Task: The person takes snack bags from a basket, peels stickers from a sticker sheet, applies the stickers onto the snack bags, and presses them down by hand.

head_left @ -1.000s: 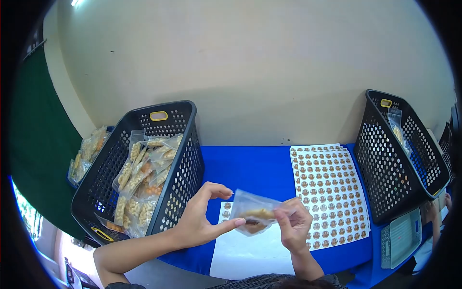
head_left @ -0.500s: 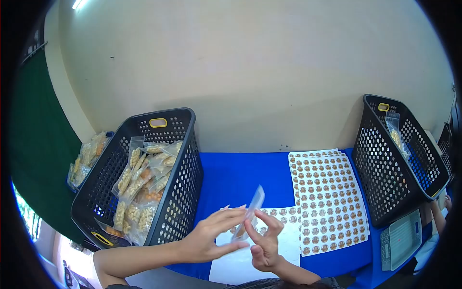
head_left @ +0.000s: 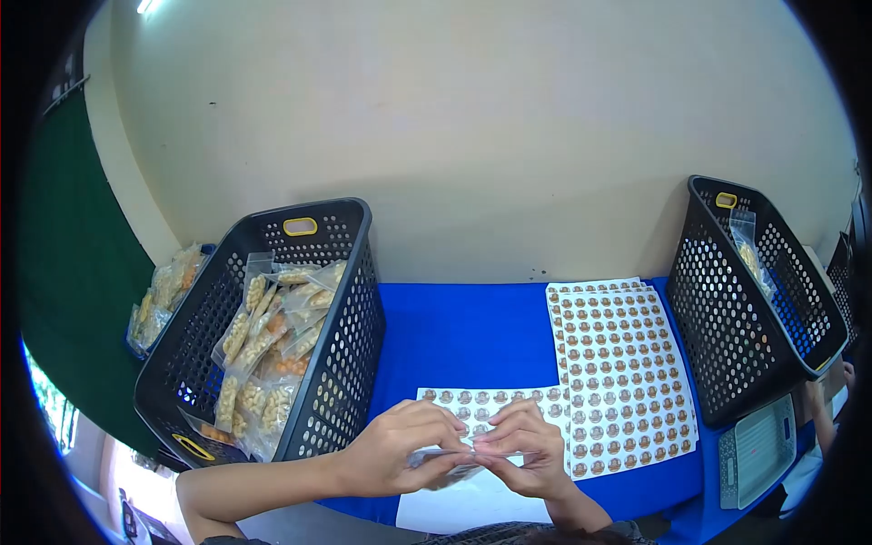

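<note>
My left hand and my right hand meet over a partly used sticker sheet. Both pinch the top edge of a clear plastic bag, thumbs and fingertips nearly touching at its middle. The bag is seen almost edge-on, and its contents are mostly hidden by my fingers. Right of my hands, overlapping sheets of round brown stickers lie on the blue cloth. On the left, a black basket holds many filled clear bags.
Another black basket stands at the right with a filled bag inside. Below it is a grey-green tray. More filled bags sit beyond the left basket. Another person's arm shows at the right edge. A wall rises behind the table.
The bag was held face-up by my right hand, then turned on edge between both hands. Now my left hand has closed on it too, and both hands grip its top edge.
</note>
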Motion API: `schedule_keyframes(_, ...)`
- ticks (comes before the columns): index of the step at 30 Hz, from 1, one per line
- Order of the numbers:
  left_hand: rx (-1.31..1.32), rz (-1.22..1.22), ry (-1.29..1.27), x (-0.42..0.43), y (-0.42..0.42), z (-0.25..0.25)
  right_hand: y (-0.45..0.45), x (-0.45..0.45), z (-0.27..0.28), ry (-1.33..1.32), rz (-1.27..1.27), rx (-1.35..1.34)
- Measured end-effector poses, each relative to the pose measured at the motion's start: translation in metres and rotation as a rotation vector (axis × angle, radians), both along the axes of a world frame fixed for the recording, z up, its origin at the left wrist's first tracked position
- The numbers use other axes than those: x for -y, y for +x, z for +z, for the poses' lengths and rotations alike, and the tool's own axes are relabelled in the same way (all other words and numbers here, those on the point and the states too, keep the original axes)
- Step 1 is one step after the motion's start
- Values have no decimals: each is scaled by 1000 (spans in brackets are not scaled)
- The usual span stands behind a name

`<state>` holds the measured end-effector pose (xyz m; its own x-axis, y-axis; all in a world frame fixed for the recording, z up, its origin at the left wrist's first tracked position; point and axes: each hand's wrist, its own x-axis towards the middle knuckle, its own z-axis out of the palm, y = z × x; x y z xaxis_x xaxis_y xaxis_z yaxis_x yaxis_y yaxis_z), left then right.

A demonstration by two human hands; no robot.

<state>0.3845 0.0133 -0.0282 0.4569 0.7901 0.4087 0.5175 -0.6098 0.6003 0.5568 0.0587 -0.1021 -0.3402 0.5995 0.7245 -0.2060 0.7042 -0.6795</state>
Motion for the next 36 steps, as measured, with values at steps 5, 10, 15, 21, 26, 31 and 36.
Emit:
schedule_keyframes(5, 4, 43, -49, -2, -8, 7, 3, -3, -4, -14, -29, -85)
schedule_keyframes(10, 142, 98, 12, -4, -10, 10, 4, 1, 6, -294, 152, 41)
schedule_keyframes(15, 424, 151, -122, -6, -14, -2, 17, -5, -20, -334, 289, 280)
schedule_keyframes(21, 262, 133, -140, -3, -7, 16, 142, -65, 26, -531, -474, -461)
schedule_keyframes(26, 123, 174, -139, -6, -2, 14, 266, -103, 61, -344, -319, -1061)
schedule_keyframes(31, 197, 243, -70, -23, -24, 6, 288, -85, 28, -293, -332, -920)
schedule_keyframes(36, -4, 573, 244, -44, -84, 34, 221, -68, -30, -525, -261, -565)
